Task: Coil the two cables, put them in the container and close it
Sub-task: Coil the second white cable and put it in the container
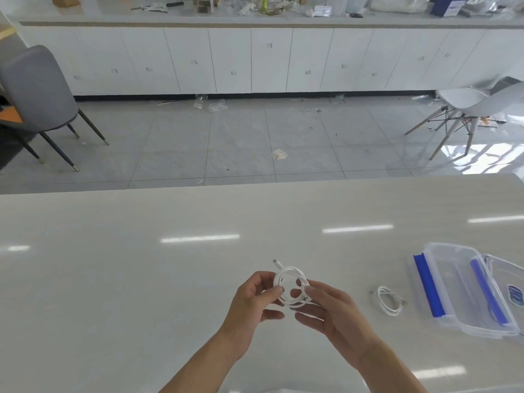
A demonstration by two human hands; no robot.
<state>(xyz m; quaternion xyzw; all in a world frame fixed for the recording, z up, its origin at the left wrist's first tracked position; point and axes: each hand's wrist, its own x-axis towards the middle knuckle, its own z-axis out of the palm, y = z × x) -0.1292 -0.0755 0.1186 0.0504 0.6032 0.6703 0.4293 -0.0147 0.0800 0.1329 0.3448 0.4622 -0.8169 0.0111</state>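
On table [141,279], hands [252,302] around coiled cable [292,290].

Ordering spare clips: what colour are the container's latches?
Blue, on the clear plastic container's latches; seen in the head view.

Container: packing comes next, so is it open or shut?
Open: the container has no lid on; its lid lies beside it.

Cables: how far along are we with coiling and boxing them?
One coiled cable lies on the table beside the open container. The hands, left and right, hold the second cable, looped. Left: put both inside and close the lid.
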